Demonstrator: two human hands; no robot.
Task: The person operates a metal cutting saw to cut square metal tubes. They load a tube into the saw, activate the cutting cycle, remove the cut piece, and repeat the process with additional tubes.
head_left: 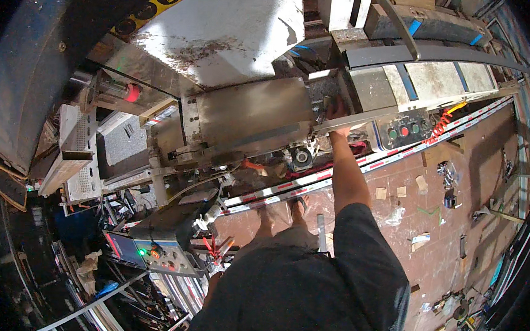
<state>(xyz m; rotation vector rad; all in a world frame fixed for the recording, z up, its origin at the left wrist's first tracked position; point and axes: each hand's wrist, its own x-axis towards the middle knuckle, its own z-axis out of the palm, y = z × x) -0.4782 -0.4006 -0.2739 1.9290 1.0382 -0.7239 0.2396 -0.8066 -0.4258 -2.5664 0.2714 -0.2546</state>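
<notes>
My right arm reaches forward into a metal machine with a broad flat plate (253, 109). At the plate's right end, my right hand (338, 122) is among metal parts beside a recess. A long, narrow metal bar (373, 117) crosses over the hand and partly covers it, so I cannot make out how the fingers are set or what they touch. Below the hand sits a round dark part (301, 158) with a ring-shaped face. Of my left arm only a sliver shows beside my dark shirt; the left hand itself does not show.
A button panel (402, 131) with a red coiled cable (441, 127) stands right of my hand. A long striped rail (294, 183) runs across in front of my feet. A control box (163, 255) and red-handled tools (216, 248) are at lower left. Scraps litter the reddish floor (387, 260).
</notes>
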